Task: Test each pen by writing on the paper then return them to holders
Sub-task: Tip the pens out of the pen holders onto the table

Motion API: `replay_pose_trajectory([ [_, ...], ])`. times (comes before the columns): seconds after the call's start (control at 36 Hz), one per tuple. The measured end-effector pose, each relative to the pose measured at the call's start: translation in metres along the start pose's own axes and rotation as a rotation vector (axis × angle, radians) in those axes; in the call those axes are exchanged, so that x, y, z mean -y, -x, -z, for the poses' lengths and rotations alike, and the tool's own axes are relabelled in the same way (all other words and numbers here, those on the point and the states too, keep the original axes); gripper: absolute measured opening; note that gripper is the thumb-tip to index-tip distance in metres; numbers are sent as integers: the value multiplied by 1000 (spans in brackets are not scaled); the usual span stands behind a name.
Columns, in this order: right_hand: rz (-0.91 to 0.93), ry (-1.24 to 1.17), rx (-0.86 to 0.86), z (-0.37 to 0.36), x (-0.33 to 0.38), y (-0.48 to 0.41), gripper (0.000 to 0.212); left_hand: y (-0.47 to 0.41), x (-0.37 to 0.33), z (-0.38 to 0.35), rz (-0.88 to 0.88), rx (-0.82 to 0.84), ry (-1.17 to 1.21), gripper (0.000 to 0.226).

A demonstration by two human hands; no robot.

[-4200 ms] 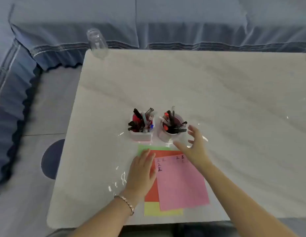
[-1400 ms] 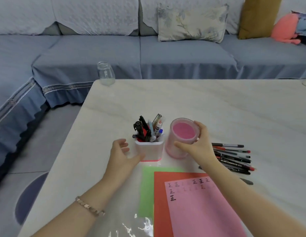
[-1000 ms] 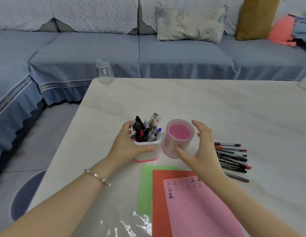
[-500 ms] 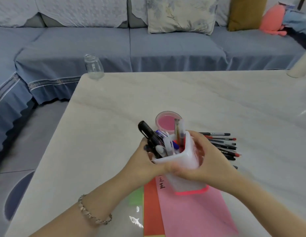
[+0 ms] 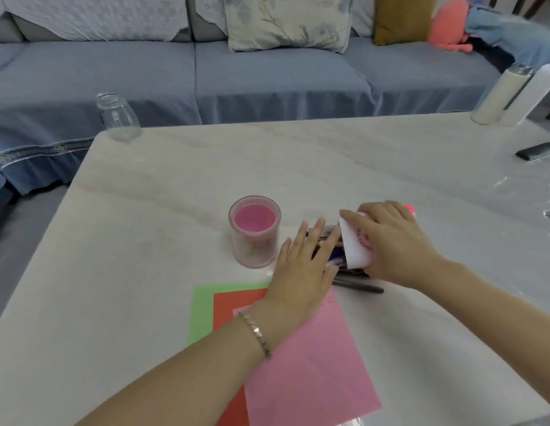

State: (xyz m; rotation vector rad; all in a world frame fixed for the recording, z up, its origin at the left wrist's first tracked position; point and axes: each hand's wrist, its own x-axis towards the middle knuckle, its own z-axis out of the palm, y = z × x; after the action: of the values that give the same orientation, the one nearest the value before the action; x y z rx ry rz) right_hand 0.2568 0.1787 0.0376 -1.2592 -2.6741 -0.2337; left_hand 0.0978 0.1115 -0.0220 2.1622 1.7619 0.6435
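White holder (image 5: 356,251) tipped sideways, clasped by right grip (image 5: 393,241), left grip (image 5: 301,272) flat, released, on pens (image 5: 337,260) at its mouth

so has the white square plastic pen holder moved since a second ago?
Yes. The white holder stood upright left of the round pink translucent cup; now it's tipped on the cup's right, in the right hand.

We wear a slim bracelet (image 5: 257,335) of small, squarish metallic links, silvery with a faint pinkish tint, snug round our left wrist just behind the left hand (image 5: 301,272). Our forearms (image 5: 181,373) show bare all the way from the near edge of the view up to that hand and the right hand (image 5: 393,244).
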Motion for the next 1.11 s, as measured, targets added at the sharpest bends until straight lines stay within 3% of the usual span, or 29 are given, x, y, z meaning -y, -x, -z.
replay_pose_trajectory([
  [0.08,42,65,1,-5,-2,-3,90,-11,3,-13,80,171,-175,55],
  [0.17,60,164,-34,-5,-9,-3,93,-16,5,-23,129,270,-192,56],
  [0.39,20,280,-58,10,-26,12,94,-26,18,-26,125,282,-229,51],
  [0.61,-194,120,-218,19,-2,20,103,-36,14,-21,135,323,-217,53],
  [0.78,-325,-79,-293,13,16,23,87,-5,11,8,58,85,85,59],
  [0.92,-362,-93,-398,22,34,20,84,38,17,28,82,102,266,56],
  [1.03,-345,-249,-422,36,51,16,88,50,7,51,292,65,736,57],
  [1.11,-331,-606,-290,47,69,15,93,50,-1,73,340,32,1047,68],
])
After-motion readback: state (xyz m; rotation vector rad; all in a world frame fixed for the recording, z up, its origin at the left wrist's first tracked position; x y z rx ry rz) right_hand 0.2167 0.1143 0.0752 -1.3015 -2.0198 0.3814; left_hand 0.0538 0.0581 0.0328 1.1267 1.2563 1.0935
